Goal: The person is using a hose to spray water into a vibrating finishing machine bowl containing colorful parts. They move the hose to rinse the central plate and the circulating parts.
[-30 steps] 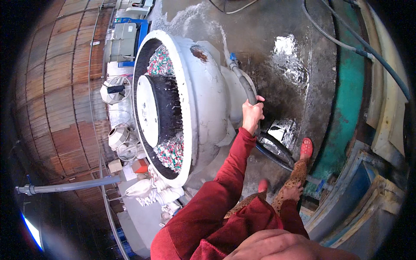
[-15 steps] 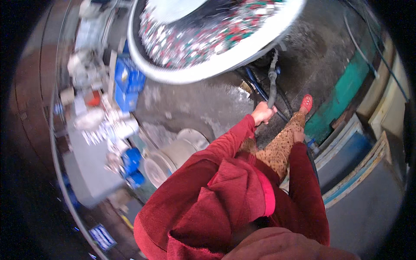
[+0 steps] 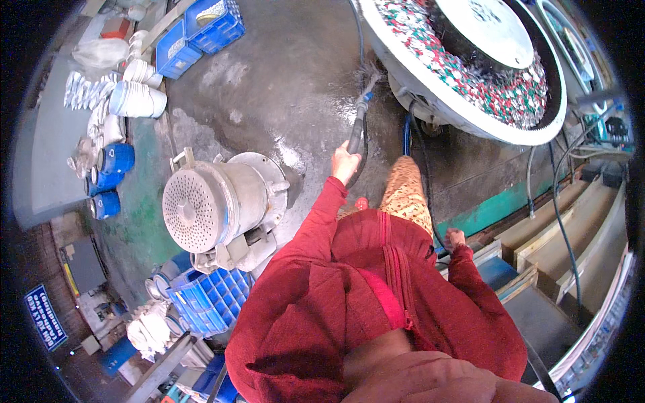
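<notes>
My left hand point(image 3: 345, 163) is closed around the grey grip of a water hose nozzle point(image 3: 359, 122), its blue-collared tip pointing away from me. A pale spray leaves the tip over the wet floor, just left of a large round tub point(image 3: 463, 124) with a white rim. Many small red, green and white pieces point(image 3: 463, 79) fill the ring around its white central dome point(image 3: 487, 27). My right hand point(image 3: 455, 238) hangs beside my right leg with fingers curled and nothing visible in them. A dark hose point(image 3: 430, 188) runs past it.
A metal drum machine point(image 3: 228, 195) with a perforated round end stands at left. Blue crates point(image 3: 213, 30), stacked white buckets point(image 3: 138, 99) and blue containers point(image 3: 115, 158) sit farther left. Long troughs point(image 3: 557, 228) line the right side. Hoses cross the wet floor point(image 3: 269, 87).
My view has swung, so the tub now appears farther right and the drum machine shows fully. The nozzle has come up with spray at its tip. My right hand has left my leg.
</notes>
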`<action>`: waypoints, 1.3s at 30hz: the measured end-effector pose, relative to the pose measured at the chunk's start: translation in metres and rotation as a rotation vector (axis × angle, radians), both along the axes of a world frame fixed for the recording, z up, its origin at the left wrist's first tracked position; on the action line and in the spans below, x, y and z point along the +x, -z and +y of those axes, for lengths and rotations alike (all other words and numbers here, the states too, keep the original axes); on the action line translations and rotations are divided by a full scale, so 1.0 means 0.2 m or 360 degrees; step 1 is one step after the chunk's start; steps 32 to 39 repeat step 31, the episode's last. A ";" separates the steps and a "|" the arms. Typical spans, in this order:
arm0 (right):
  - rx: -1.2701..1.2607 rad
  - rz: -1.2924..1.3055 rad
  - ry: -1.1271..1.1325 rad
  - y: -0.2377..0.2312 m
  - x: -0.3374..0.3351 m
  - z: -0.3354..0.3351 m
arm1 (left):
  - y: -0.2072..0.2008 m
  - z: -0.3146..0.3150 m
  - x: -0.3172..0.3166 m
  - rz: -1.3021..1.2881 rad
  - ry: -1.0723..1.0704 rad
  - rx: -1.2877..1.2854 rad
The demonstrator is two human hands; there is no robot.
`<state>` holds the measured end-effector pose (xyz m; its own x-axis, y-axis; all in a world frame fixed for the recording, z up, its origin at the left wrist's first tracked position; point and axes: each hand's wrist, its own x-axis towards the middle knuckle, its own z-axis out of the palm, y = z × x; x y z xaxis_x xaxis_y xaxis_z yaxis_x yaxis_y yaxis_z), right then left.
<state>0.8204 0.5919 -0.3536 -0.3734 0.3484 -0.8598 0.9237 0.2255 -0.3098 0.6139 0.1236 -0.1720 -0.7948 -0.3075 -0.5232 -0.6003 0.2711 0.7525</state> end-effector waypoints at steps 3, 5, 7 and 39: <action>-0.0008 -0.0027 -0.0138 -0.14 -0.37 -0.20 | -0.10 -0.25 -0.14 0.0190 -0.0028 0.0227; -0.0007 -0.0001 -0.0276 -0.15 -0.60 -0.32 | -0.06 -0.41 -0.26 0.0279 -0.0013 0.0337; -0.0188 -0.0117 -0.0205 -0.05 -0.82 -0.45 | -0.12 -0.58 -0.39 0.0222 0.0038 0.0291; -0.0343 0.0855 -0.1043 -0.15 -3.32 -2.76 | -0.26 -1.73 -2.58 -0.0029 0.0118 0.1489</action>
